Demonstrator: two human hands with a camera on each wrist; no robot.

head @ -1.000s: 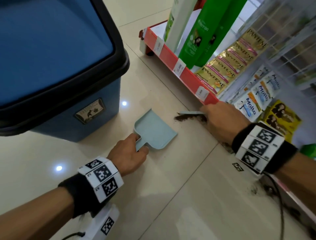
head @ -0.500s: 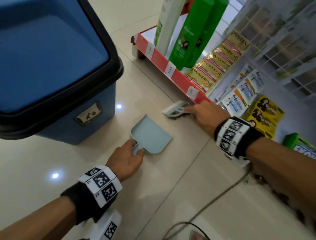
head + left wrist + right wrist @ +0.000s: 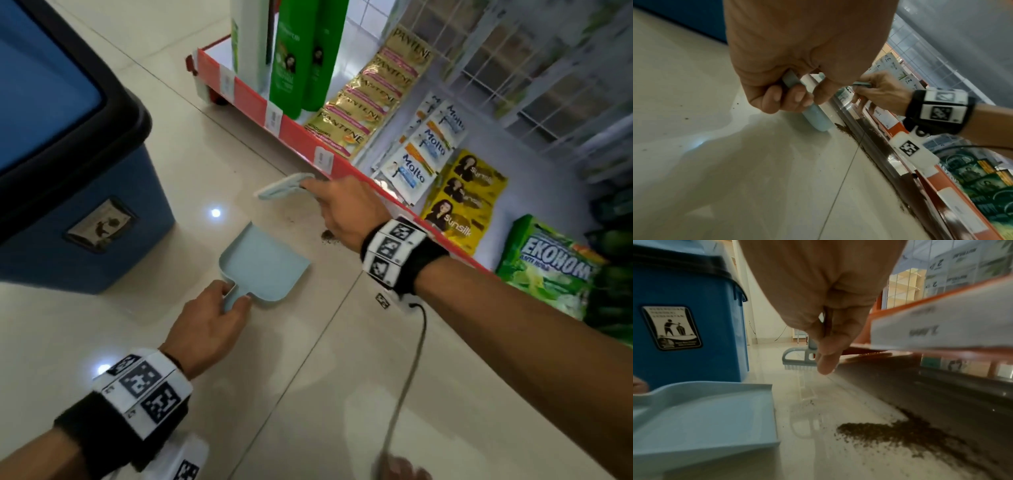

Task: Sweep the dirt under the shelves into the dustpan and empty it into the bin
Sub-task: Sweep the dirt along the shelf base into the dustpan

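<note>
The floor (image 3: pixel 171 342) fills the view, pale glossy tiles with light spots shining off them. On the left stands the blue bin (image 3: pixel 85 212) with its black rim and a sticker on its side. On the right runs the shelf (image 3: pixel 298 135) with its red edge and white price tags, carrying green bottles (image 3: pixel 291 68), gold sachets (image 3: pixel 370 99), white and blue sachets (image 3: pixel 421 157), yellow sachets (image 3: pixel 466 198) and a green packet (image 3: pixel 544 274).

Between bin and shelf, the light blue dustpan (image 3: pixel 263 263) lies flat on the floor, open mouth towards the shelf. The left hand (image 3: pixel 209 329) has its grip wrapped around the dustpan's short handle, fingers curled under it, thumb on top.

The right hand (image 3: pixel 346 209) reaches towards the shelf's foot, its grip closed on the handle of the small blue brush (image 3: pixel 284 186). In the right wrist view the brush (image 3: pixel 799 360) hangs bristles down, just above the floor.

The dirt (image 3: pixel 890 433) sits in a dark pile on the tile beside the dustpan's mouth, apart from it, and trails along the shelf's base. A few specks (image 3: pixel 294 219) dot the floor near the brush.
</note>
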